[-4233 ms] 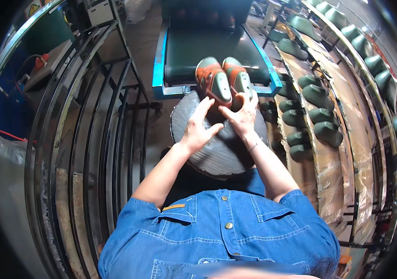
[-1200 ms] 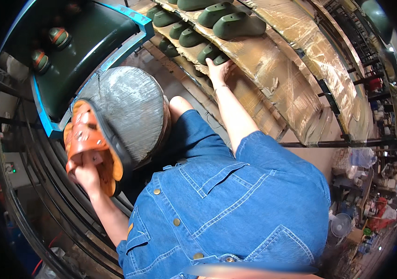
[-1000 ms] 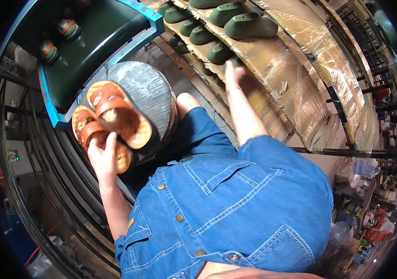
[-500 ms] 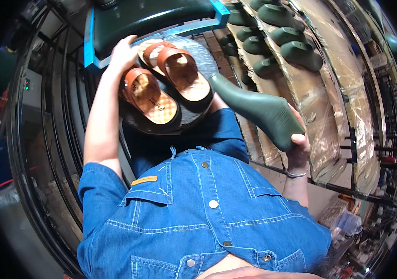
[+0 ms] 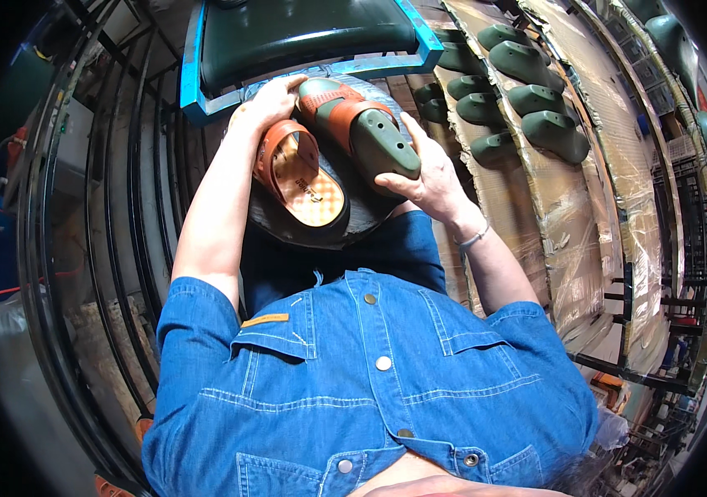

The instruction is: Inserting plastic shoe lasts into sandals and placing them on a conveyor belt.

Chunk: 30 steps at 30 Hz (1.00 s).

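Observation:
A pair of brown-strapped sandals with tan footbeds lies on a round dark work surface (image 5: 287,230) over my lap. A dark green shoe last (image 5: 385,145) sits in the right-side sandal (image 5: 366,110), under its straps, with its toe showing at the far end. My right hand (image 5: 435,170) grips the heel end of the last, thumb on the near side and fingers along the outer side. At the toe end of that sandal, my left hand (image 5: 269,103) holds on with its fingertips. The left-side sandal (image 5: 308,186) has nothing in it and lies beside my left wrist.
Ahead stands a dark padded seat (image 5: 304,41) in a blue metal frame (image 5: 192,79). To the right, a rack with cardboard-covered shelves (image 5: 527,207) carries several green shoe lasts (image 5: 552,132). Black metal rails (image 5: 109,248) run along the left side.
My right hand has brought the green last from the right over to the right-side sandal, and the last is now inside its straps. My left hand stays at the toe end.

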Each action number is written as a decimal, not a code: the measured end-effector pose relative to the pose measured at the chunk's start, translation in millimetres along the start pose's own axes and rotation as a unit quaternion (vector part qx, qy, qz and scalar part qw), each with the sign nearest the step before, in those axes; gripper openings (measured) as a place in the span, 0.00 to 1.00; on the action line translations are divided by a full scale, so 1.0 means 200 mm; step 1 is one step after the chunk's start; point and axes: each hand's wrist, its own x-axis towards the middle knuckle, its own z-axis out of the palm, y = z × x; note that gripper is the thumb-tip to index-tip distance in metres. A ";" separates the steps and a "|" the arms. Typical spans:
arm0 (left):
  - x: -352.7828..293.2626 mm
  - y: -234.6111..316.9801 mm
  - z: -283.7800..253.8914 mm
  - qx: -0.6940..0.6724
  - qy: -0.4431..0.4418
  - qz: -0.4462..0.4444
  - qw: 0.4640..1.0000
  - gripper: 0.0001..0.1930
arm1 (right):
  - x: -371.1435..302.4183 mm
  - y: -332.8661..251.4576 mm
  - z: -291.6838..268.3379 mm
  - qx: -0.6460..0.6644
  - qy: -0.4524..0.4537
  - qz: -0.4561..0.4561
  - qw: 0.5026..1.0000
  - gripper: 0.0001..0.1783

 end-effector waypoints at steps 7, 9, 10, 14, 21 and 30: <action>-0.02 0.06 -0.12 0.129 0.022 0.035 0.991 0.24 | 0.01 0.07 0.03 0.006 0.035 -0.045 0.998 0.54; -0.08 0.27 -0.16 0.190 0.071 0.043 0.978 0.22 | 0.02 0.12 -0.01 0.147 0.016 -0.002 0.989 0.50; -0.13 0.42 -0.19 0.191 0.071 0.044 0.978 0.22 | 0.03 0.12 -0.02 0.178 0.032 0.006 0.984 0.50; -0.46 0.95 -0.09 0.129 -0.061 0.029 0.989 0.36 | 0.13 0.04 0.02 0.190 0.132 -0.102 0.967 0.39; -0.66 0.95 0.25 0.101 0.147 0.130 0.975 0.32 | 0.21 -0.01 0.09 0.231 0.151 -0.188 0.943 0.31; -0.74 0.91 0.46 0.022 0.213 0.144 0.966 0.21 | 0.20 -0.01 0.18 0.292 0.267 -0.150 0.906 0.26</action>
